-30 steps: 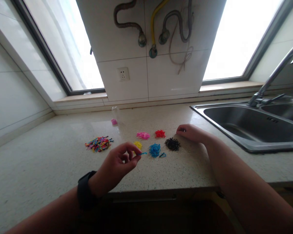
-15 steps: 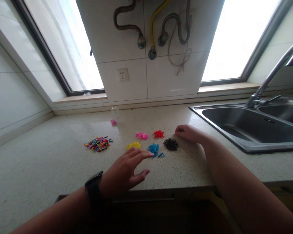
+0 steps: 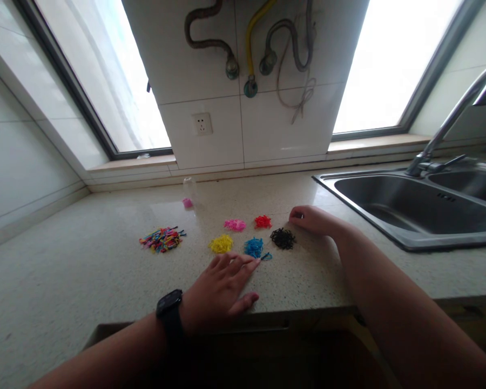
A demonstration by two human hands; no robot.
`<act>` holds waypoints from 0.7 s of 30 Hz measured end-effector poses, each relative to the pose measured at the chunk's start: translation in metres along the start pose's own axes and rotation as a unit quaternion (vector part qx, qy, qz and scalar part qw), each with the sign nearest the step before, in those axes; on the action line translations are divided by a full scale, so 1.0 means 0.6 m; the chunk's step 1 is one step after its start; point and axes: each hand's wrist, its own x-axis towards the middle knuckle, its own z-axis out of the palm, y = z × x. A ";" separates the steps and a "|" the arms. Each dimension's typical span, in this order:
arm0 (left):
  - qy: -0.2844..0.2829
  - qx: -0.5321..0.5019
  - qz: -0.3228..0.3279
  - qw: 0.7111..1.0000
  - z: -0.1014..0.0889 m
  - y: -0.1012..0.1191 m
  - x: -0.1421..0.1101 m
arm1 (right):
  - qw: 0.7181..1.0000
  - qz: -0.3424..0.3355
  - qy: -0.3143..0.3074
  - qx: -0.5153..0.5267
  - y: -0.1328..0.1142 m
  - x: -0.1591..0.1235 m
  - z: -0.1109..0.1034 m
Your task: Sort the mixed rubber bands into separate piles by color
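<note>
My left hand (image 3: 227, 289), fingers stretched and palm down, reaches over the counter front with its index fingertip at a few loose blue bands (image 3: 267, 256). Just beyond lies a pile of small blue rubber bands (image 3: 253, 247), with a yellow pile (image 3: 221, 243) to its left. My right hand (image 3: 310, 219) rests on the counter with curled fingers; whether they hold anything is hidden. Beside it is a pile of black bands (image 3: 283, 238). Farther back sit a red pile (image 3: 263, 221) and a pink pile (image 3: 235, 225). A mixed-colour heap (image 3: 162, 239) is at the left.
A clear bottle (image 3: 189, 187) stands toward the back with a pink piece (image 3: 187, 203) at its foot. The steel sink (image 3: 405, 246) and tap (image 3: 437, 135) are on the right. Behind the counter (image 3: 105, 281) is a tiled wall with a socket (image 3: 202, 123).
My left hand has moved slightly right and toward me, uncovering the yellow pile, and its index fingertip has come to the loose blue bands. My right hand stays nearly still.
</note>
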 end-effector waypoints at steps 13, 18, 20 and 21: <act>0.037 -0.035 0.013 0.999 -0.006 0.002 -0.003 | 1.000 0.001 -0.002 0.001 0.003 -0.003 -0.001; 0.030 -0.047 0.034 0.998 -0.010 -0.001 -0.009 | 1.000 -0.005 -0.003 0.006 0.005 -0.004 -0.001; 0.014 -0.044 0.053 0.998 -0.014 -0.005 -0.014 | 1.000 -0.003 -0.003 0.007 0.004 -0.004 -0.001; 0.007 -0.040 0.065 0.997 -0.017 -0.008 -0.018 | 1.000 -0.002 -0.002 0.008 0.003 -0.004 -0.001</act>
